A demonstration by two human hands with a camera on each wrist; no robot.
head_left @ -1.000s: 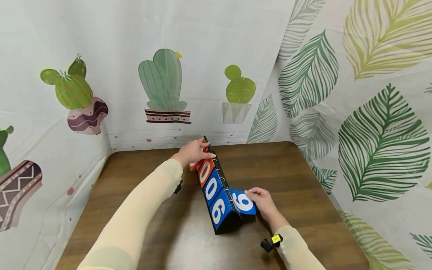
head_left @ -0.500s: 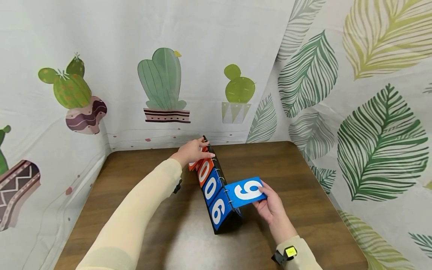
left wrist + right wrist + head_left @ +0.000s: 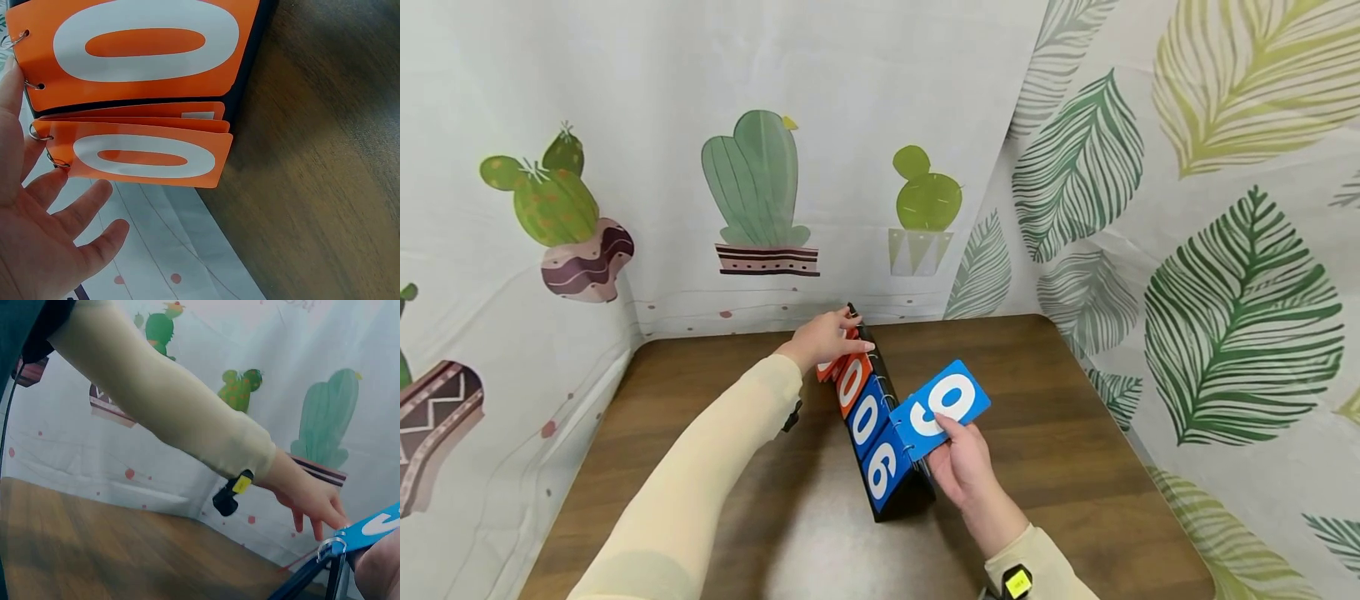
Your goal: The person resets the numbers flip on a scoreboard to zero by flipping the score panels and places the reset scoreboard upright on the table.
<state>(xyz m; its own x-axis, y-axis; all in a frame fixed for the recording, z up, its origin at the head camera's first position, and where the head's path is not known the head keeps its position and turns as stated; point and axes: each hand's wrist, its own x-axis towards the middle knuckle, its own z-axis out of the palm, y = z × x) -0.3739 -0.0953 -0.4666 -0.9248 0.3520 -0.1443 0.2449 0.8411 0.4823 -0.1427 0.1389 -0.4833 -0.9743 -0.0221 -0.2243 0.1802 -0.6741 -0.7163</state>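
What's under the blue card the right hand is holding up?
In the head view, part of the right hand and the black stand show below the blue card. The card hides its own underside and the fingertips behind it from that view.

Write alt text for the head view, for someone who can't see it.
A person's right grip pinches a raised blue number card ringed to a flip scoreboard on a brown table. The left grip touches the scoreboard's far end; cactus-print cloth hangs behind.
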